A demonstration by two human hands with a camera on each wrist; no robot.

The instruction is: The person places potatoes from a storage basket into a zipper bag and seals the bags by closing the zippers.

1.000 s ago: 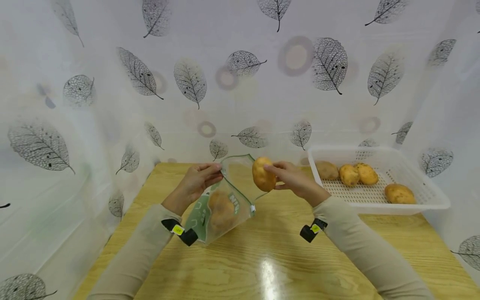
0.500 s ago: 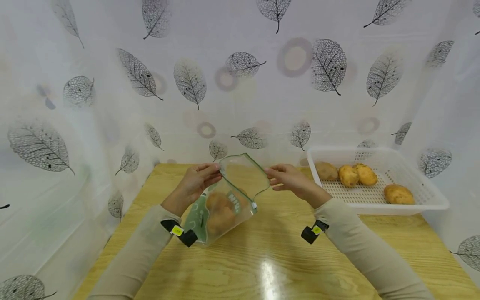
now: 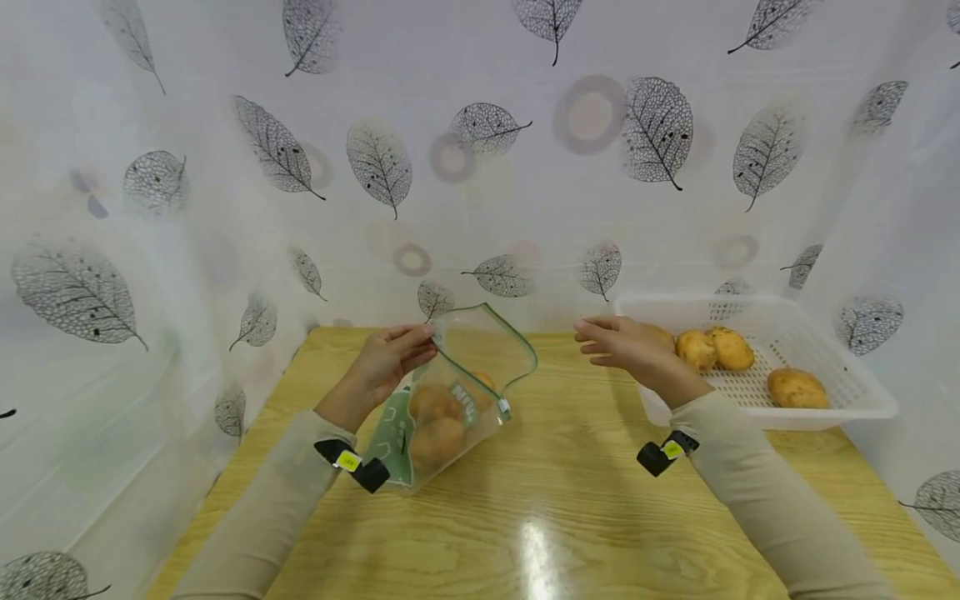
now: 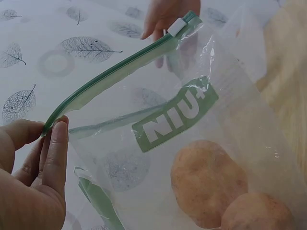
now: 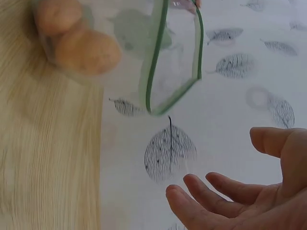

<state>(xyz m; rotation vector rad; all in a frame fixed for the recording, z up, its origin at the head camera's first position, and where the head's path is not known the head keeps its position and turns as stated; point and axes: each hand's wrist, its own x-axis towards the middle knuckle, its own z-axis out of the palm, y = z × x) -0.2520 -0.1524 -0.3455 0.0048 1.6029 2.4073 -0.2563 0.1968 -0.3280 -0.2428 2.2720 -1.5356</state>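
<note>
A clear zip bag (image 3: 480, 333) with green trim and a white slider (image 4: 177, 27) stands tilted on the table, its mouth spread wide. Inside it lie several potatoes (image 3: 437, 442), seen through the plastic. My left hand (image 3: 386, 362) pinches the rim of the mouth at its left corner between thumb and fingers, which the left wrist view shows close up. My right hand (image 3: 626, 346) is in the air between the bag and the white basket, holding nothing. In the right wrist view its fingers (image 5: 201, 206) are spread and relaxed, apart from the bag.
The white perforated basket (image 3: 862, 400) stands at the back right of the wooden table (image 3: 585, 517). Several potatoes (image 3: 797, 388) lie in it, one partly hidden behind my right hand. A leaf-patterned curtain (image 3: 480, 208) closes off the back and sides.
The right hand's potato has gone into the bag. That hand then let go and moved right toward the basket. My left hand keeps its pinch on the rim, shifting slightly left.
</note>
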